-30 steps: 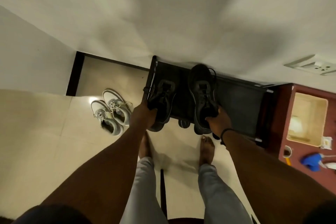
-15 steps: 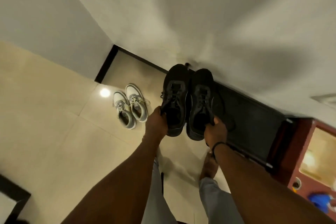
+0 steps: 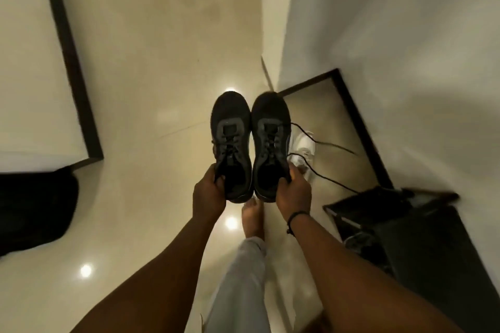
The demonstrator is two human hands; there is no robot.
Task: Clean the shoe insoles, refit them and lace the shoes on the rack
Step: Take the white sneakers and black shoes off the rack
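1. Beside our right shoe a white sneaker [image 3: 304, 147] lies on the floor, partly hidden behind that shoe and its loose black laces [image 3: 322, 170], which trail out to the right.
2. The dark shoe rack [image 3: 422, 230] stands low at the right against the wall, with a pale shoe dimly visible on a lower tier.
3. A black bag-like shape [image 3: 35, 211] sits at the left edge; we cannot tell what it is.
4. Our left hand [image 3: 208, 194] grips the heel collar of the left black shoe [image 3: 231, 140]; our right hand [image 3: 293, 192] grips the heel of the right black shoe [image 3: 272, 140]. The two shoes are held side by side above the floor, toes pointing away.
5. Below, a bare foot [image 3: 253, 220] stands on the glossy cream tiled floor [image 3: 162, 62], which shows round light reflections; white walls with dark skirting close in on both sides.
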